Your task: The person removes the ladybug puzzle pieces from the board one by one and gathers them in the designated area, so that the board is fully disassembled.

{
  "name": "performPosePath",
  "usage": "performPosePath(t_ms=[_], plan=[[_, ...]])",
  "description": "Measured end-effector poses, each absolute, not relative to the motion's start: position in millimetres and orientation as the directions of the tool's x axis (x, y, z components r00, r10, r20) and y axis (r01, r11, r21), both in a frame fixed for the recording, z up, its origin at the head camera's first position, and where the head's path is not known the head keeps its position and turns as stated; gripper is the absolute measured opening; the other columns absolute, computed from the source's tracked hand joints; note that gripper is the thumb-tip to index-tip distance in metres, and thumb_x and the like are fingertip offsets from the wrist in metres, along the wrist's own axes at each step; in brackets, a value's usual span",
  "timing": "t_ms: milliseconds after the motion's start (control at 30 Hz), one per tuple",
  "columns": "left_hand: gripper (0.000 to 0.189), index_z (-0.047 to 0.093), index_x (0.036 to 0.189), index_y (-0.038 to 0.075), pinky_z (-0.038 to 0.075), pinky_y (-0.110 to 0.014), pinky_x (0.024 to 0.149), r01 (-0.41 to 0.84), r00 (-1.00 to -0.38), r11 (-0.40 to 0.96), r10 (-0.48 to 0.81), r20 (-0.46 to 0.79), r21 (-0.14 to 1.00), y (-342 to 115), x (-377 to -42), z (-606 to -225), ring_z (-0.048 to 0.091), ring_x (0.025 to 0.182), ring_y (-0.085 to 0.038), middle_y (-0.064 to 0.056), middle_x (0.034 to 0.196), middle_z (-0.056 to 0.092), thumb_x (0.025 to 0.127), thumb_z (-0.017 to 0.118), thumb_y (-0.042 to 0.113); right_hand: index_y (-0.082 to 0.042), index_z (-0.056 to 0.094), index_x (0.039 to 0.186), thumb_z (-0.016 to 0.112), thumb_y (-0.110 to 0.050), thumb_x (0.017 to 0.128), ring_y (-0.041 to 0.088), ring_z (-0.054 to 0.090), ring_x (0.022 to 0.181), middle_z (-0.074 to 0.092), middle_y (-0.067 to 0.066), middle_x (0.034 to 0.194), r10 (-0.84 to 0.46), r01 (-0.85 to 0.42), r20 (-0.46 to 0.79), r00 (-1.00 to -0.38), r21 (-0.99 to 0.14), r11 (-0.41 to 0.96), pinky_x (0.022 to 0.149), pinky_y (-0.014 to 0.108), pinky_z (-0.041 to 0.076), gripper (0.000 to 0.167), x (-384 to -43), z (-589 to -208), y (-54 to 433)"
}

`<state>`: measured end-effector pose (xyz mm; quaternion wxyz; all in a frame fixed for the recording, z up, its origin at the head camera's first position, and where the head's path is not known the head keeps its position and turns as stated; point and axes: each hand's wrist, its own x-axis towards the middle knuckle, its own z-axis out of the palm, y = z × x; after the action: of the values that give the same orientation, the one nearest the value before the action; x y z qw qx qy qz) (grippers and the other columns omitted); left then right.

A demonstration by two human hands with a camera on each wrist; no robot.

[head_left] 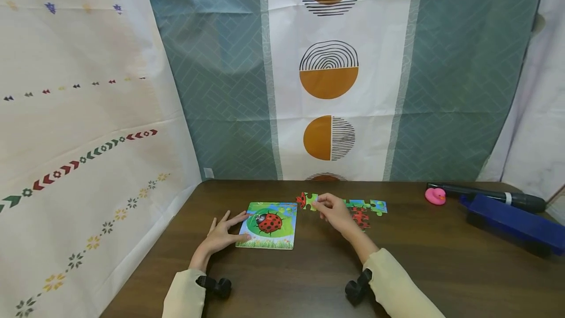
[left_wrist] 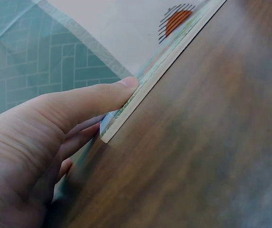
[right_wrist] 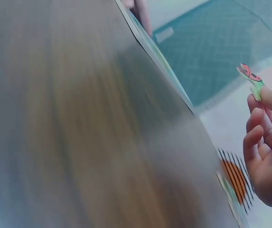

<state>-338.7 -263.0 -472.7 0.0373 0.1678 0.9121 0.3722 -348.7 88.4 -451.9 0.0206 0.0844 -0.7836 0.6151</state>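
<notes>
Thumb and fingertips of the right hand (head_left: 334, 214) pinch a thin, knobbed green-and-red puzzle piece (head_left: 310, 201), raised near the ladybug board (head_left: 286, 233). The left hand (head_left: 222, 236), fingers spread, touches that flat square's pale-edged left side. More jigsaw pieces (head_left: 360, 217) lie beyond the right hand on the dark, wood-grained table (head_left: 304, 283); a rounded pink duck (head_left: 435, 197) sits farther right.

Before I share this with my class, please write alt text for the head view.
A person's right hand pinches a puzzle piece over a brown table while the left hand touches a ladybird picture board. More pieces lie to the right, with a pink toy duck and a blue object farther right.
</notes>
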Motion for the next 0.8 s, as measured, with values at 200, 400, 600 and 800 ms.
performPosePath(t_ms=[200,400,600,800], plan=[[0.071,0.046,0.148,0.018,-0.017,-0.067,0.115,0.272,-0.942,0.673,0.332,0.047,0.688,-264.2,-338.3,-471.9,-0.001,0.151,-0.047,-0.012,0.160,0.030,0.085,0.074,0.036,0.001,0.059,0.120,0.061,-0.023,0.097,0.015,0.051,0.066,0.062,0.007,0.079,-0.049,-0.124,0.116,-0.992,-0.958,0.258,0.052,0.024,0.041,0.034,-346.8,-449.4,133.7],[0.072,0.045,0.148,0.018,-0.017,-0.068,0.115,0.277,-0.939,0.669,0.340,0.046,0.690,-263.1,-340.1,-471.9,-0.001,0.150,-0.047,-0.013,0.160,0.030,0.085,0.075,0.035,0.006,0.057,0.120,0.061,-0.025,0.097,0.008,0.052,0.065,0.062,-0.003,0.077,-0.016,-0.108,0.108,-0.994,-0.944,0.312,0.057,0.024,0.045,0.039,-338.7,-447.1,186.7],[0.072,0.045,0.148,0.019,-0.017,-0.068,0.115,0.274,-0.940,0.671,0.340,0.043,0.689,-262.3,-340.6,-472.0,-0.001,0.150,-0.047,-0.013,0.160,0.030,0.084,0.075,0.036,0.007,0.053,0.123,0.061,-0.030,0.096,0.004,0.050,0.065,0.066,-0.010,0.077,-0.007,-0.060,0.062,-0.998,-0.923,0.380,0.059,0.021,0.045,0.046,-328.8,-450.5,236.1],[0.072,0.046,0.148,0.018,-0.017,-0.069,0.114,0.276,-0.940,0.676,0.339,0.045,0.683,-263.5,-339.3,-471.1,-0.001,0.150,-0.048,-0.014,0.160,0.030,0.084,0.075,0.036,0.009,0.053,0.123,0.060,-0.031,0.097,0.003,0.050,0.066,0.067,-0.008,0.080,-0.025,-0.034,0.025,-0.999,-0.895,0.445,0.060,0.020,0.046,0.049,-321.8,-458.3,265.1]])
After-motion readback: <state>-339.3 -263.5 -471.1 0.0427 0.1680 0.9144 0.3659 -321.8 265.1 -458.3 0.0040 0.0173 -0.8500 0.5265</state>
